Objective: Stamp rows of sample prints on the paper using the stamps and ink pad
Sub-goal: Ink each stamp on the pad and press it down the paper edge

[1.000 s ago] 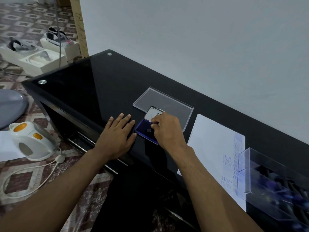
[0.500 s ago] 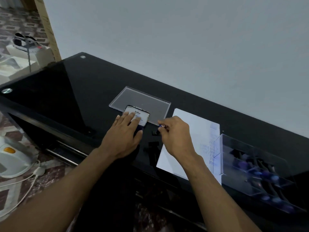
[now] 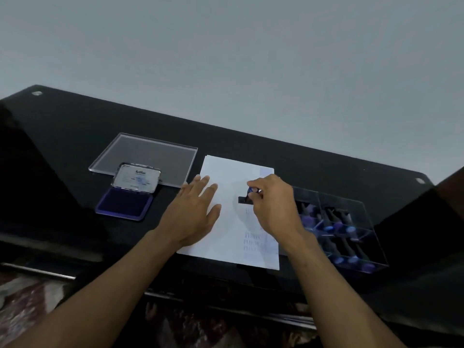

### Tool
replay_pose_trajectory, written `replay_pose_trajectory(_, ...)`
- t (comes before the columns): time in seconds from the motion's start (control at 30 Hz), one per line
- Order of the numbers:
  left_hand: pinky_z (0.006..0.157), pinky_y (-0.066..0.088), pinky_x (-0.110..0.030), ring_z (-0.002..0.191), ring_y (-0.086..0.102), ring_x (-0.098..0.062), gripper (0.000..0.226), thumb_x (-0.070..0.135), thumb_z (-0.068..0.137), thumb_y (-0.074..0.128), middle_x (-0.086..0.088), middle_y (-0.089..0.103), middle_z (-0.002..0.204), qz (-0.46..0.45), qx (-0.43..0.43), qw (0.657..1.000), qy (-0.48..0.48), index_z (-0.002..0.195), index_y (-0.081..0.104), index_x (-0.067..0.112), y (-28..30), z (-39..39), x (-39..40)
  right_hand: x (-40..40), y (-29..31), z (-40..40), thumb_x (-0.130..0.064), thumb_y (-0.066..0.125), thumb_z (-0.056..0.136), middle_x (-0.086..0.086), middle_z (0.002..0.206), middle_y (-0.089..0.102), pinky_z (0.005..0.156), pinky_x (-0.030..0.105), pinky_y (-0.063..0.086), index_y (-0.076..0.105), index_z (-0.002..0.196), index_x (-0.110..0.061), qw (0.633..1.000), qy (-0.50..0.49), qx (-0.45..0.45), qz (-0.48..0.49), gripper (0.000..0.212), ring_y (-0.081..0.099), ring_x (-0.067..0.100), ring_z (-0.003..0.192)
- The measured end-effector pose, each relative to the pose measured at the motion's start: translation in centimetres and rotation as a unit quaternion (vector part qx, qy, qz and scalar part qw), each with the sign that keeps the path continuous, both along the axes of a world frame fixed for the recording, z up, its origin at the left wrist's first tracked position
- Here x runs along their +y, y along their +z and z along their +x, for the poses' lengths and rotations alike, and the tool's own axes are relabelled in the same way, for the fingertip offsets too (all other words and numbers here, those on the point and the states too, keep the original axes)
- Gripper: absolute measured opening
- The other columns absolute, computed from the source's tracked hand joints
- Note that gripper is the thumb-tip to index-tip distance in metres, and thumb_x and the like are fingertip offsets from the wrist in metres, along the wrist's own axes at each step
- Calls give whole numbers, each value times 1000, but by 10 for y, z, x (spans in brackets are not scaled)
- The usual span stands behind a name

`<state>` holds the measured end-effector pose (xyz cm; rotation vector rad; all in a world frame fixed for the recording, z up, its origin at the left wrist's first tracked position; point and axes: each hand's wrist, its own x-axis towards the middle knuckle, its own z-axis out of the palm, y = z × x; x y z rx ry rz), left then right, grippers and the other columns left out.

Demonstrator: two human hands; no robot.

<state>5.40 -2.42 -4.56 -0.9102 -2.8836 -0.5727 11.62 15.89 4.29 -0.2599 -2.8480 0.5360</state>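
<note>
Progress: paper [image 3: 234, 169] on black table [image 3: 75, 126] carries faint blue prints in column near right edge, several rows done, left part blank.

Right hand [image 3: 273, 204] pinches stamp [image 3: 247, 198] by blue knob, base at or just above sheet atop existing rows; contact not confirmable.

Left hand [image 3: 194, 212] flat, fingers straight, presses sheet's left edge.

Ink pad [image 3: 124, 203] lies open left of paper, lid up.

Clear stamp box [image 3: 361, 222] at right: spare stamps inside, count unclear. Print wording illegible; lower rows partly behind right wrist.
</note>
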Motion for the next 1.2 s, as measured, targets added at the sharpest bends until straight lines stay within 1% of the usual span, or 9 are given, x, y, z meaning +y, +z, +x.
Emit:
replay_pose_trajectory(0.1,126,9,-41,155,7,-21,68,55,98,23,-4,17,167,-5,-12,1000,-9,157,28,21,1,-1,15,15,-3,-1,-4,57,95,10,100,63,81,38,54,72,101,-2,1000,-24,12,-4,16,61,24,87)
replay_pose_trajectory(0.17,126,10,-43,155,6,-20,71,57,96,20,-2,16,167,-12,-20,1000,-11,157,27,22,1,-3,22,23,-6,-3,-5,58,95,8,97,63,79,38,55,72,96,-3,999,-34,10,-5,14,61,22,84)
replay_pose_trajectory(0.33,126,12,-44,155,6,-21,69,56,97,22,-2,16,167,-19,-27,999,-16,157,27,22,-3,-11,32,33,-10,-9,-5,58,94,11,94,66,78,39,54,73,93,0,1000,-9,0,7,16,62,21,86)
replay_pose_trajectory(0.47,126,12,-44,155,8,-22,71,56,96,21,-3,17,167,-26,-32,999,-22,157,28,21,-7,-17,37,34,-13,-15,-6,58,95,14,91,68,75,40,55,72,90,2,1000,1,7,-3,17,65,25,81)
replay_pose_trajectory(0.53,126,12,-44,155,8,-22,71,56,96,20,-3,18,167,-30,-32,999,-23,157,28,21,-9,-20,38,34,-13,-19,-8,57,95,12,90,69,74,37,57,73,90,0,1000,5,2,-3,19,66,23,78)
replay_pose_trajectory(0.73,126,9,-45,155,8,-23,71,56,96,19,-3,19,166,-46,-14,998,-29,156,30,20,-11,-28,38,35,-15,-25,-12,57,97,10,95,70,76,31,58,74,95,-3,1000,8,-9,-9,20,66,20,80)
replay_pose_trajectory(0.87,126,8,-45,155,6,-24,72,57,95,17,-3,17,167,-57,-17,998,-31,157,28,21,-11,-29,38,35,-17,-29,-13,57,98,11,95,70,77,33,57,75,95,-3,1000,6,-20,-6,21,67,20,81)
replay_pose_trajectory(1.1,124,2,-42,155,3,-23,71,58,96,16,-2,15,167,-60,-13,998,-31,157,28,23,-18,-31,38,35,-19,-31,-16,57,98,7,98,70,77,23,52,75,100,-7,999,-2,-30,-11,20,67,17,83)
replay_pose_trajectory(1.2,125,2,-42,155,3,-23,76,61,94,9,-2,14,168,-62,-12,997,-31,158,28,23,-18,-31,38,35,-20,-33,-16,57,98,8,98,71,79,25,54,75,100,-6,999,-4,-38,-13,20,68,18,84)
